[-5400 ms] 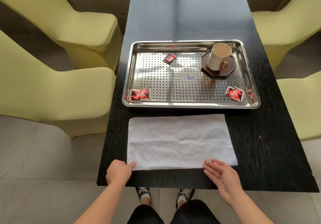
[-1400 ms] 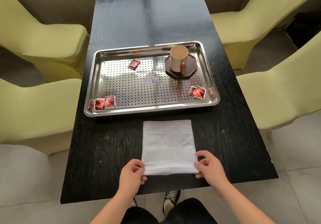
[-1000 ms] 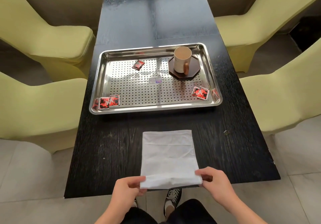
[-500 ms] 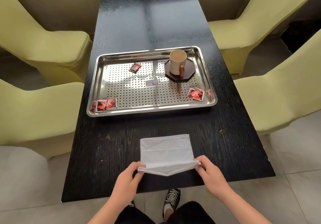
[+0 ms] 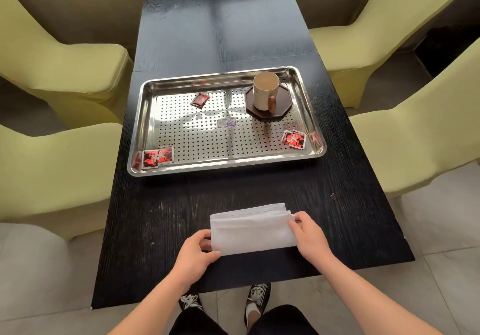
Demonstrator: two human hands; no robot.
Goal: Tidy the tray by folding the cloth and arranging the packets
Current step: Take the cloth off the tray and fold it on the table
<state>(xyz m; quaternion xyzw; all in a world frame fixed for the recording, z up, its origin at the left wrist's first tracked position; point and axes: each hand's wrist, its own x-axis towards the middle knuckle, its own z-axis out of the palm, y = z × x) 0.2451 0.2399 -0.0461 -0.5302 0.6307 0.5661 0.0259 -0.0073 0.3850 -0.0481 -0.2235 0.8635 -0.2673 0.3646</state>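
A long black wood-grain table (image 5: 207, 35) is stretching away from the person, with pale yellow-green covered chairs (image 5: 59, 56) standing along both of its long sides. On the middle of the table a rectangular stainless-steel tray with a perforated floor (image 5: 145, 124) is lying crosswise. In its far right part a dark octagonal coaster (image 5: 284, 103) is carrying a cream mug with a brown handle (image 5: 263, 93), which is standing upright with the handle turned toward the person. Red and black foil packets are lying scattered in the tray: a pair (image 5: 158, 156) is sitting side by side in the near left corner, another pair (image 5: 294, 139) is resting near the near right corner, and a single packet (image 5: 200, 100) is lying tilted toward the far side, left of the coaster. A small printed sticker (image 5: 226, 122) is showing at the centre of the tray floor. Nothing is standing between the tray and the white folded cloth (image 5: 250, 229), which is lying on the bare table well apart from the tray, close to the near edge, as a layered oblong. The left hand (image 5: 196, 254) is pinching the cloth's near left corner, thumb on top and fingers curled beneath. The right hand (image 5: 310, 236) is gripping the right edge, its fingertips (image 5: 294, 221) closing over the stacked layers. Below the table edge, dark trousers and black-and-white sneakers (image 5: 255, 298) are showing on the pale tiled floor (image 5: 39, 295).
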